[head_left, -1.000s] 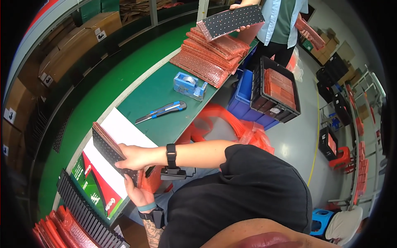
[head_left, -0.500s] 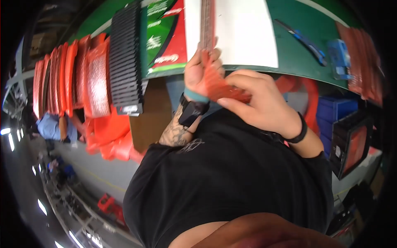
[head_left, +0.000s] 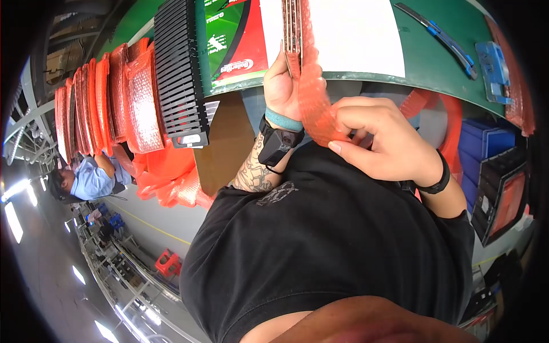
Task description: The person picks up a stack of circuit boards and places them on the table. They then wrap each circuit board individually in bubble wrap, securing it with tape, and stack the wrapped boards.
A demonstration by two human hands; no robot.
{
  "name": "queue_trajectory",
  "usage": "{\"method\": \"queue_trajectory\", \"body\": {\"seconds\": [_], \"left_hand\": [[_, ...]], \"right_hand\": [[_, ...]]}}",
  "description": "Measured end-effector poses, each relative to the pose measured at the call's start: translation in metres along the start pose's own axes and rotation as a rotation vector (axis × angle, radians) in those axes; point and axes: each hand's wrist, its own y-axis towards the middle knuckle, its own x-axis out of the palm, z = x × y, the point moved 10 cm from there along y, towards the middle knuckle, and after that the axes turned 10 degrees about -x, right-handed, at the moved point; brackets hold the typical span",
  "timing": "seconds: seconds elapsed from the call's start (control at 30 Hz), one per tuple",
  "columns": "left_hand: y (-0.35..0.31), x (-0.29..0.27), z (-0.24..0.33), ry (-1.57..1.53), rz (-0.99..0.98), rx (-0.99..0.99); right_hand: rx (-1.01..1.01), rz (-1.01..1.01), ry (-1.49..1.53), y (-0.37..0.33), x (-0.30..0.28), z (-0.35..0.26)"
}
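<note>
My left hand (head_left: 280, 94) grips a narrow, layered stack of thin strips (head_left: 293, 28), seen edge-on and standing up over the table's front edge. Its fingers are partly hidden behind the stack. Red bubble wrap (head_left: 314, 103) runs down along the stack's right side and curves toward me. At its lower end, my right hand (head_left: 392, 140) pinches the wrap between thumb and fingers. Both hands are in front of my torso, just short of the table edge.
A black slotted rack (head_left: 182, 74) stands left, beside several upright red-wrapped pieces (head_left: 94, 103). On the green table (head_left: 420, 60) lie a white sheet (head_left: 360, 40), a blue utility knife (head_left: 443, 43) and a blue tape dispenser (head_left: 493, 71). Blue bins (head_left: 483, 140) stand right. Another person (head_left: 94, 177) is far left.
The red wrap has opened out from a bunched fold into a longer curved band. My right hand has shifted a little to the right, still pinching it. The whole view has shifted slightly.
</note>
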Motion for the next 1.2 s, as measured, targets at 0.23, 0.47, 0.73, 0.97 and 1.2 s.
{"method": "queue_trajectory", "body": {"seconds": [0.23, 0.47, 0.73, 0.97, 1.2], "left_hand": [[0.005, -0.006, -0.006, 0.018, -0.204, -0.144], [-0.003, 0.001, -0.013, 0.145, 0.127, -0.06], [0.001, -0.011, -0.008, -0.003, -0.007, -0.085], [-0.004, -0.006, -0.002, 0.096, -0.025, -0.046], [0.003, 0.01, 0.013, 0.614, 0.202, 0.196]], "right_hand": [[0.329, 0.171, 0.527, 0.004, -0.014, 0.055], [0.134, 0.358, 0.462, 0.03, -0.022, 0.048], [0.167, 0.31, 0.363, 0.024, -0.026, 0.054], [0.396, 0.504, 0.801, 0.024, -0.059, 0.098], [0.454, 0.449, 0.8, 0.082, -0.088, 0.13]]}}
